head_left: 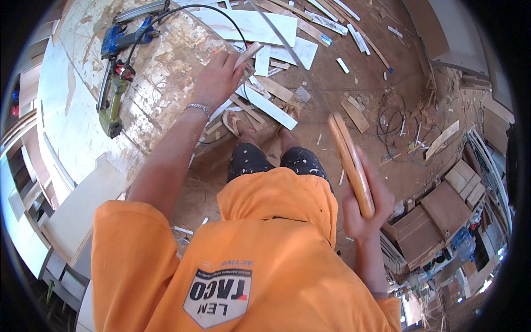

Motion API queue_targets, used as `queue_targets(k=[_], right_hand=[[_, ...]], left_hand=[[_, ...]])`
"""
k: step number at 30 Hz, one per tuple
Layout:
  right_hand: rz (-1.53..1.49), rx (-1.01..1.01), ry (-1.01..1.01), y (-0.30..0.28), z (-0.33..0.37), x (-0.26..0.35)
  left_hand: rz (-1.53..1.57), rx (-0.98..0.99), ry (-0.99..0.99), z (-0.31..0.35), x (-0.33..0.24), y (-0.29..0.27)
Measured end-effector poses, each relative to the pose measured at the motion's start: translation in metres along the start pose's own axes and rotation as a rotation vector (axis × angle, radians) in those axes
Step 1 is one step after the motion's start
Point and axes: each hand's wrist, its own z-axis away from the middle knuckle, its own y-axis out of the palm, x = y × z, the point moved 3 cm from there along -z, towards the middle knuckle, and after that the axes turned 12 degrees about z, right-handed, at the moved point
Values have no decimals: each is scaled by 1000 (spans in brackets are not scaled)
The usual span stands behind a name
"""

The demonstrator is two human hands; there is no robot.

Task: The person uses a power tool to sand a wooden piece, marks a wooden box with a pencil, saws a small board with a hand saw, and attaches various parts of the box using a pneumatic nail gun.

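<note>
My left hand point(217, 78), with a chain bracelet at the wrist, is closed on a small wood piece point(250, 53) at the edge of the worktable point(160, 94). Part of that piece is hidden behind my fingers. My right hand point(369, 203) grips the wooden handle point(348, 157) of a handsaw, out to the right of my body. From the handle its long thin blade point(298, 58) runs up and leftward past the top of the view, seen almost edge-on. The blade is apart from the wood piece.
On the worktable lie a blue nail gun point(126, 40) and a green nail gun point(114, 102), with a black hose point(235, 25) looping off the edge. White board offcuts point(243, 25) and strips cover the floor by my sandalled feet. Stacked brown panels point(442, 213) stand at right.
</note>
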Motion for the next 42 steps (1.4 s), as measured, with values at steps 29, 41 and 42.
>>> queue_targets(k=[29,41,42], right_hand=[[-259,45,-88,123,-34,-37],[-180,173,30,82,11,-38],[-187,184,58,84,7,-35]], left_hand=[[7,-567,-281,-1,-10,30],[-49,-633,-233,4,-3,36],[-41,-625,-219,2,-4,37]])
